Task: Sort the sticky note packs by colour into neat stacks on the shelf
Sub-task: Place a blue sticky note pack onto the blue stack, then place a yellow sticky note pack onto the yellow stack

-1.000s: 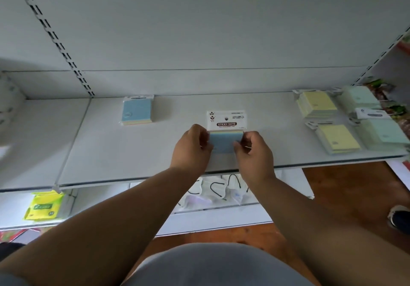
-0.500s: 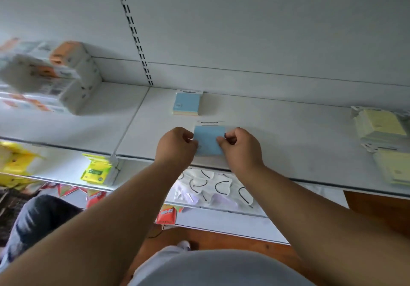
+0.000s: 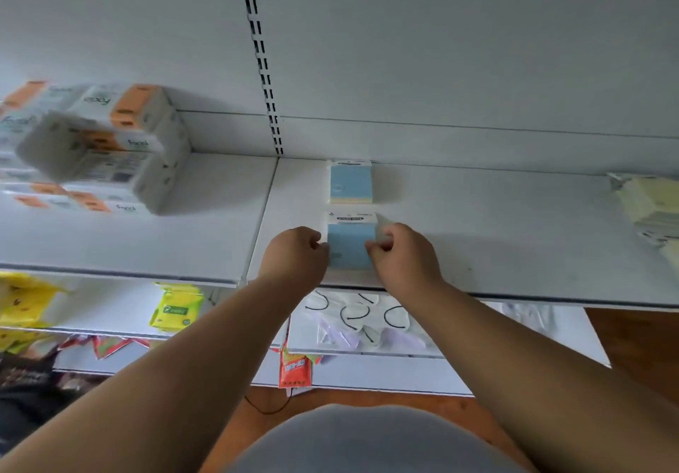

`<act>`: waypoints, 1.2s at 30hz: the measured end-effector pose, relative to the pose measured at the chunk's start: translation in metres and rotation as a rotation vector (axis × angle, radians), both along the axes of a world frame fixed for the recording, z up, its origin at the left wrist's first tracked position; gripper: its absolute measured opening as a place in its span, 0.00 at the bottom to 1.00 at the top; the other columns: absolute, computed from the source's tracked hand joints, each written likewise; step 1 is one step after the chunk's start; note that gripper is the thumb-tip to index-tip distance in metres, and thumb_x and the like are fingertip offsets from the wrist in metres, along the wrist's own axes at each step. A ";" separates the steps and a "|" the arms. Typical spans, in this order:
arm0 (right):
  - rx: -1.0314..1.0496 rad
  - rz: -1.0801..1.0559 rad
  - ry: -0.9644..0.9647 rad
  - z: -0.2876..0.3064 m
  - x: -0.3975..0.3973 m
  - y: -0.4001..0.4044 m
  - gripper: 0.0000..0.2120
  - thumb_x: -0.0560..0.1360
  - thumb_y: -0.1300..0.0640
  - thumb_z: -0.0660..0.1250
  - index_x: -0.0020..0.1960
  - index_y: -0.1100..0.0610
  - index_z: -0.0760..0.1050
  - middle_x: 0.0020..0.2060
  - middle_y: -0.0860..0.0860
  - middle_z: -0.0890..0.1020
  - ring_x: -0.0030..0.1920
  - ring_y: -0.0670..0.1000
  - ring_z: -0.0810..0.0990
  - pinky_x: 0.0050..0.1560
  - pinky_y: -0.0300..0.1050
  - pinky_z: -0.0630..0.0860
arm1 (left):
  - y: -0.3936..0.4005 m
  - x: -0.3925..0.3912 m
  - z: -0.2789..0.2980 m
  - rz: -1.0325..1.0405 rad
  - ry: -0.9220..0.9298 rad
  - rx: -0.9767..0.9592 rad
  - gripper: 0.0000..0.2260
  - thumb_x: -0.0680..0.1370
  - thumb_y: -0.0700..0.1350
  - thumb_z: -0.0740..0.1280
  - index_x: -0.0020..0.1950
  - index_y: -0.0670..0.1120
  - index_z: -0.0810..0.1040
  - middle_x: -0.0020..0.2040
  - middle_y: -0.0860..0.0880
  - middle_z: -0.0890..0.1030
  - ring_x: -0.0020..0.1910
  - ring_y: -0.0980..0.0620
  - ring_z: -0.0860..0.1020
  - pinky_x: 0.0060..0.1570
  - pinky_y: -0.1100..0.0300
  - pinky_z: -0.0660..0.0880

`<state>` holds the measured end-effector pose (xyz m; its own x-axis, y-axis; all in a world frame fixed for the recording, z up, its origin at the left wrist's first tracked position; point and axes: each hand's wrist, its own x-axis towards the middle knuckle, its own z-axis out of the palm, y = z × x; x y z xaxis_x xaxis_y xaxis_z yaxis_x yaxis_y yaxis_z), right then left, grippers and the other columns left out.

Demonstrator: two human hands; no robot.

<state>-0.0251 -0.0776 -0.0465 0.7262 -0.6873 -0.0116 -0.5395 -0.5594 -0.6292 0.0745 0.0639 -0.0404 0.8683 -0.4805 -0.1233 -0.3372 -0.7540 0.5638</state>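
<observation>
Flat square blue pack [image 3: 349,246] between pinching left hand [image 3: 294,256]; right hand [image 3: 404,254]

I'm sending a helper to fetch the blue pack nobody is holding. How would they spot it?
Find the slotted black upright on the back wall and the white shelf below it. Just right of the upright's foot, by the back wall, lies the blue sticky note pack. Unlike the nearer blue pack gripped by both hands, it lies untouched, showing a yellow front edge.
</observation>
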 end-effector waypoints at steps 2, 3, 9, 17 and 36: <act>-0.018 0.044 -0.031 -0.001 -0.009 0.001 0.14 0.72 0.46 0.70 0.49 0.54 0.72 0.41 0.46 0.77 0.41 0.50 0.75 0.39 0.43 0.70 | 0.010 -0.006 -0.003 -0.069 0.026 -0.065 0.19 0.73 0.51 0.68 0.64 0.52 0.74 0.52 0.51 0.79 0.45 0.53 0.77 0.44 0.62 0.72; -0.021 0.095 -0.023 -0.001 -0.014 0.002 0.16 0.71 0.45 0.71 0.50 0.54 0.72 0.43 0.46 0.77 0.41 0.49 0.76 0.40 0.44 0.72 | 0.013 -0.009 -0.005 -0.130 0.016 -0.066 0.25 0.72 0.52 0.70 0.68 0.52 0.70 0.54 0.52 0.78 0.46 0.54 0.77 0.44 0.62 0.73; -0.121 0.257 0.077 0.001 -0.015 0.003 0.21 0.68 0.52 0.75 0.59 0.56 0.74 0.52 0.54 0.80 0.50 0.55 0.79 0.51 0.48 0.76 | 0.007 -0.001 -0.002 -0.273 -0.093 0.019 0.20 0.72 0.47 0.72 0.63 0.51 0.73 0.54 0.49 0.78 0.47 0.50 0.78 0.50 0.57 0.77; -0.241 0.289 0.080 0.002 -0.020 0.007 0.16 0.70 0.53 0.73 0.54 0.57 0.76 0.46 0.54 0.79 0.45 0.55 0.77 0.42 0.43 0.68 | 0.012 -0.003 -0.008 -0.320 -0.140 0.013 0.20 0.73 0.48 0.71 0.64 0.48 0.74 0.56 0.47 0.78 0.50 0.48 0.78 0.51 0.56 0.77; -0.380 0.144 -0.092 0.039 -0.036 -0.026 0.06 0.74 0.58 0.66 0.50 0.59 0.77 0.49 0.54 0.76 0.44 0.54 0.77 0.44 0.47 0.75 | -0.011 -0.027 0.019 -0.393 -0.316 -0.215 0.15 0.75 0.53 0.68 0.59 0.49 0.74 0.53 0.49 0.77 0.48 0.48 0.77 0.48 0.54 0.78</act>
